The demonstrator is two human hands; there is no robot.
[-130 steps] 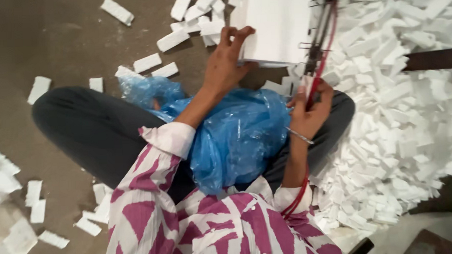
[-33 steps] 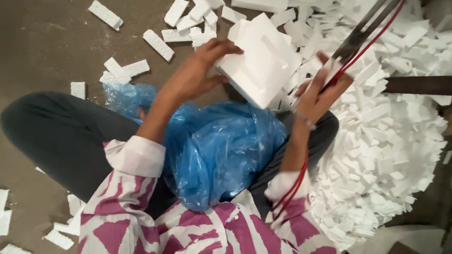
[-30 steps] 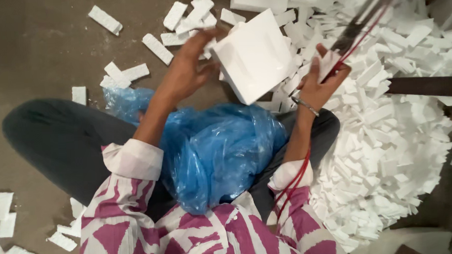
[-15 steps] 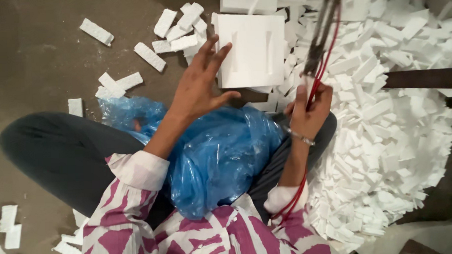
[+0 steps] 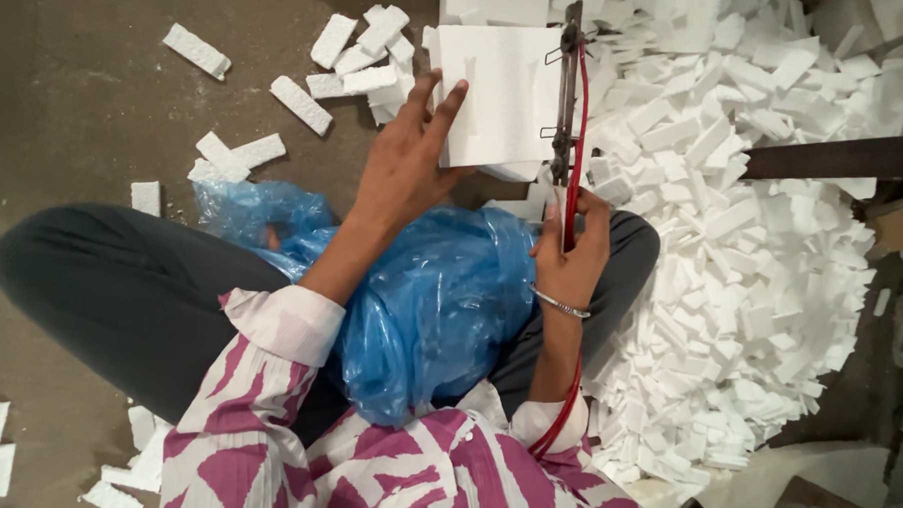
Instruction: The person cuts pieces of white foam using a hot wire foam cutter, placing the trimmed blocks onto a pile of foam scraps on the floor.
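My left hand (image 5: 404, 163) holds a white foam slab (image 5: 496, 92) by its near left edge, fingers spread on its face. My right hand (image 5: 569, 248) grips the handle of a thin metal cutter frame (image 5: 567, 90) with a red cord running along it and down past my wrist. The cutter frame lies across the slab's right side. A crumpled blue plastic sheet (image 5: 428, 300) covers my lap. I sit cross-legged on the floor in dark trousers and a pink-and-white patterned top.
A big heap of small white foam blocks (image 5: 751, 233) fills the right side. Loose foam pieces (image 5: 301, 104) lie scattered on the brown floor at upper left and lower left. A dark bar (image 5: 833, 159) crosses the heap at right.
The slab has been turned from tilted to square and brought up against the cutter frame. The cutter has swung from slanted to nearly upright. My left hand shifted to the slab's lower left.
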